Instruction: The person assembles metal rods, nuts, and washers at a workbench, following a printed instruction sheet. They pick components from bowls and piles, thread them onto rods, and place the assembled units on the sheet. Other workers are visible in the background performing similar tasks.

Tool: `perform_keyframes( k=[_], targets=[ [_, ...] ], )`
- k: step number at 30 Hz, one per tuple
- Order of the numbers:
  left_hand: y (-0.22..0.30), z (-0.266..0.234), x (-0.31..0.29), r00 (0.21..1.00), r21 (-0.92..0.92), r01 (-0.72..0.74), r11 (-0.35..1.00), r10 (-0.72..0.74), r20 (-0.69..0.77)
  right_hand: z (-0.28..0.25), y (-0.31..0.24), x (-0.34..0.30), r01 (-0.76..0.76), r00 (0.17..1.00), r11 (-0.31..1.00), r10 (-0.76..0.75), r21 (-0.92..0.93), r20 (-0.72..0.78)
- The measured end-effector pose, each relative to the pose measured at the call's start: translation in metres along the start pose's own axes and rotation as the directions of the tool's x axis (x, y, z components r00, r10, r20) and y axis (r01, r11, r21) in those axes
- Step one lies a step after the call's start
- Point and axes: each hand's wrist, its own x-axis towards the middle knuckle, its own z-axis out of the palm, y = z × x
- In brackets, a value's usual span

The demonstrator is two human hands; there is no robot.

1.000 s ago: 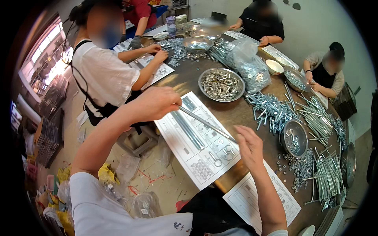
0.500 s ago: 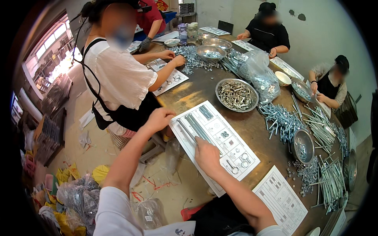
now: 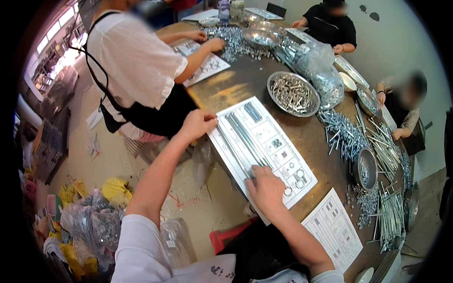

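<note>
Metal rod (image 3: pixel 235 152) lies along the printed sheet's (image 3: pixel 266 126) left side in the head view; aligning it seems the step in hand, its release calling for care against rolling. Left hand (image 3: pixel 198 126) reaches its upper end, right hand (image 3: pixel 268 188) arches palm-down over the lower; fingers bunch together, grip impossible to tell.

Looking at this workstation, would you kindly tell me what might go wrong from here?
The long rods lie unfastened on the printed sheet near the edge of the table, so a bump might roll them off. The right hand is right beside a metal ring and could nudge it out of place. Loose nuts are scattered near the second sheet, and strays may slide onto it.
</note>
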Motion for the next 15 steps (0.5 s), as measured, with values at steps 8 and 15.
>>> perform_keyframes(
  k=[8,15],
  targets=[
    [0.008,-0.001,-0.001,1.0,0.022,0.019,1.0,-0.019,0.014,0.014,0.017,-0.012,0.057,0.993,0.984,-0.039,0.17,-0.109],
    [-0.006,-0.002,0.005,0.994,0.188,-0.107,0.976,0.112,-0.011,0.016,0.014,-0.011,0.008,0.993,0.983,0.014,0.182,-0.119]
  ],
)
